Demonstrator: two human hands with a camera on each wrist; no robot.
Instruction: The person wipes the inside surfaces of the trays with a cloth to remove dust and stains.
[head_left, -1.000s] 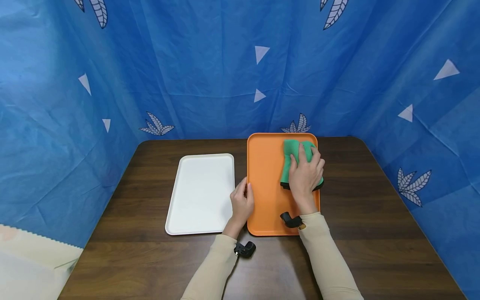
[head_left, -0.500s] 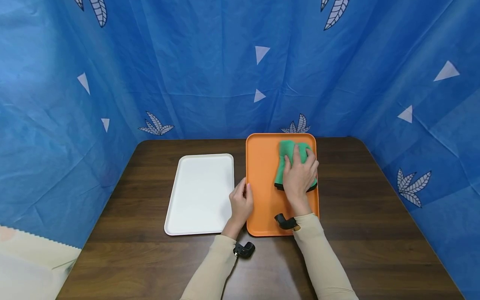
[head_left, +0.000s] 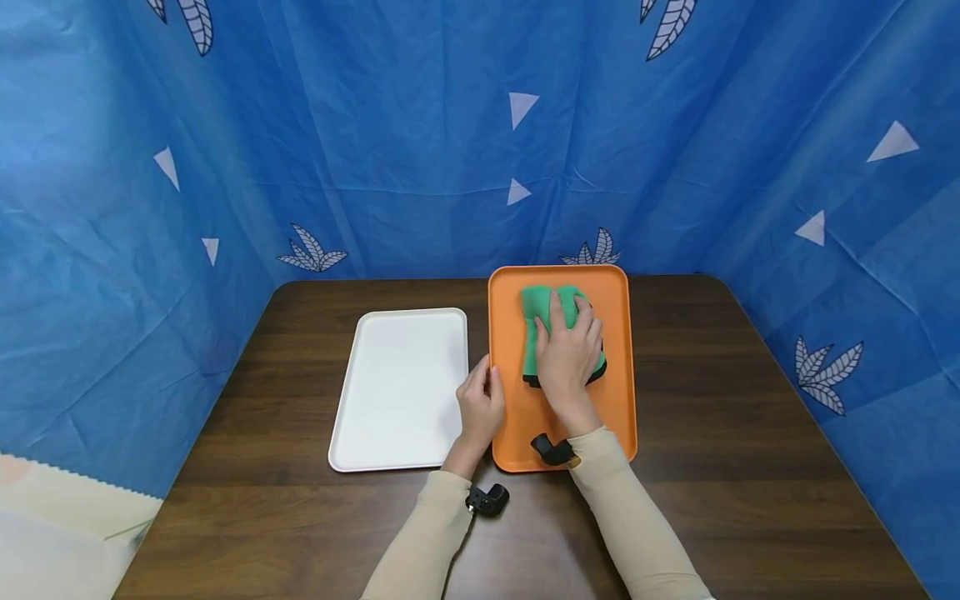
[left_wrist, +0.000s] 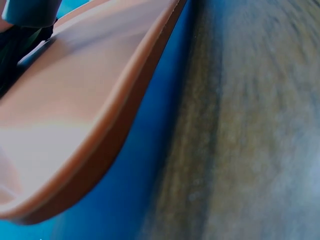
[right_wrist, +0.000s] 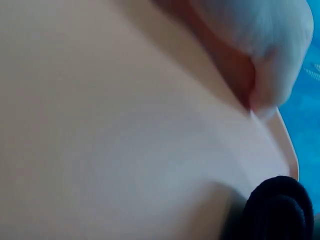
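– And the green cloth (head_left: 536, 305)?

– Inside the orange tray (head_left: 617, 379), toward the far end, clear of the rim. Black-edged along the near side, partly hidden under the right-hand grip (head_left: 570, 354).

– Pinched there, or only pressed?

– Pressed, by the look of it, with thumb and fingers spread wide over the fabric. Under the palm, cannot tell.

– And on the other side?

– At the left-hand grip (head_left: 482, 408), a narrow hold: thumb and fingers on the left rim of the tray, about midway along.

– Flat on the desk (head_left: 735, 400)?

– Cannot tell. Past the desk's back edge at the far end in the head view; in the left wrist view, a strip of blue between rim and desk. Perhaps tilted.

– Any guess about handling?

– For the cloth: probably light, soft, quick to bunch, with nothing to break. Best held under a spread palm over the middle, for even pressure, rather than by a corner. For the tray: likely stiff, smooth, fairly light, so apt to slide under a push. Best steadied by the raised rim.

– And the white tray (head_left: 401, 387)?

– Just beside, to the left, on the desk, untouched.
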